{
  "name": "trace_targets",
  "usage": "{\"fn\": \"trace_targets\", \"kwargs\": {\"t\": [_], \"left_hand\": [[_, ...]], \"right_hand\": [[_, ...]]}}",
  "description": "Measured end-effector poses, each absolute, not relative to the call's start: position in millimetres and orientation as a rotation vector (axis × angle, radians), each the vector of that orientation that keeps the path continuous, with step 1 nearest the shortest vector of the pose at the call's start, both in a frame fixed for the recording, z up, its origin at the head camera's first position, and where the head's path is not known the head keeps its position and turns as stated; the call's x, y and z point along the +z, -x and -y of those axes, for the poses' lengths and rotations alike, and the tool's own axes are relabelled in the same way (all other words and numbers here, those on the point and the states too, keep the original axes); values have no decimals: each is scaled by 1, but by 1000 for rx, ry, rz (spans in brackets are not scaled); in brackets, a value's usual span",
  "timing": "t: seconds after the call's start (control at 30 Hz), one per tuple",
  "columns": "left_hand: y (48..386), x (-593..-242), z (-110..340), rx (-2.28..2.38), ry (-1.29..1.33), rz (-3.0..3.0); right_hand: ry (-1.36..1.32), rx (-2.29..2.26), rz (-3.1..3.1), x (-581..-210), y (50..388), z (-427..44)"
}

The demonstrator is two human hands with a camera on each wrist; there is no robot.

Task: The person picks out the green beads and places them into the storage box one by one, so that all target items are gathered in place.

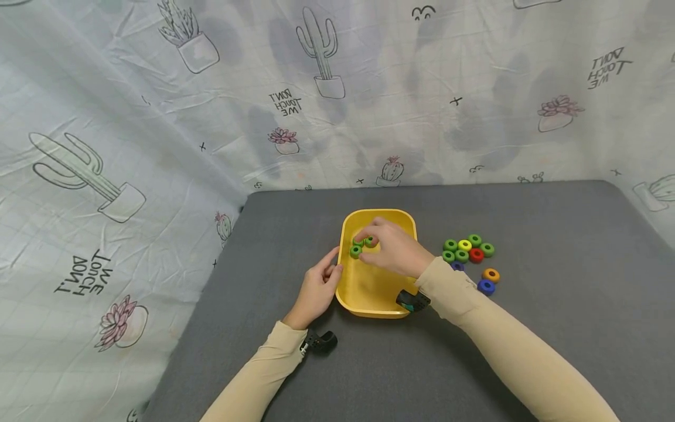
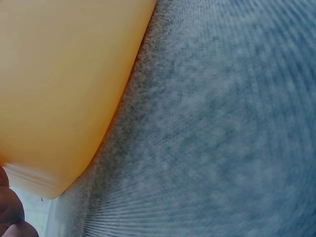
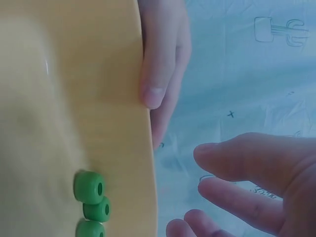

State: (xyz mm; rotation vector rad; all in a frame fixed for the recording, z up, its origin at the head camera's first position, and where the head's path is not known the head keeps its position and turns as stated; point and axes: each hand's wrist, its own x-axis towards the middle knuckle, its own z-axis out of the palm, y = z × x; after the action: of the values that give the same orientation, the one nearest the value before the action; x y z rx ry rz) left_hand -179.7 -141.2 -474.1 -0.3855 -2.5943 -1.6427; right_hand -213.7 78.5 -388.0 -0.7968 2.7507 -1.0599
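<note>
A yellow tray lies on the grey table with green ring-shaped beads inside, near its left wall. My right hand hovers over them, thumb and fingers spread apart. The right wrist view shows nothing between those fingers, and three green beads lie in a row on the tray floor. At the tray's left side, my left hand touches the outer wall and rim, its thumb and index finger resting there. The left wrist view shows mostly the tray's outer wall and a bit of that hand's fingers.
Right of the tray sits a loose group of beads: several green, a yellow and a red one. Nearer lie an orange bead and blue ones, one partly behind my right wrist. A printed curtain hangs behind the table.
</note>
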Motion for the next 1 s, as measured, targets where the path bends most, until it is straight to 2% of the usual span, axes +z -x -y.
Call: {"fn": "trace_targets", "kwargs": {"t": [0.3,1.0], "left_hand": [[164,-444,136,-1702,402,2562],[162,-444,135,-1708,372,2573]], "right_hand": [[842,-1053,-2768,-385,200,-92],[785,-1190,-2914,-377,169,-156]]}}
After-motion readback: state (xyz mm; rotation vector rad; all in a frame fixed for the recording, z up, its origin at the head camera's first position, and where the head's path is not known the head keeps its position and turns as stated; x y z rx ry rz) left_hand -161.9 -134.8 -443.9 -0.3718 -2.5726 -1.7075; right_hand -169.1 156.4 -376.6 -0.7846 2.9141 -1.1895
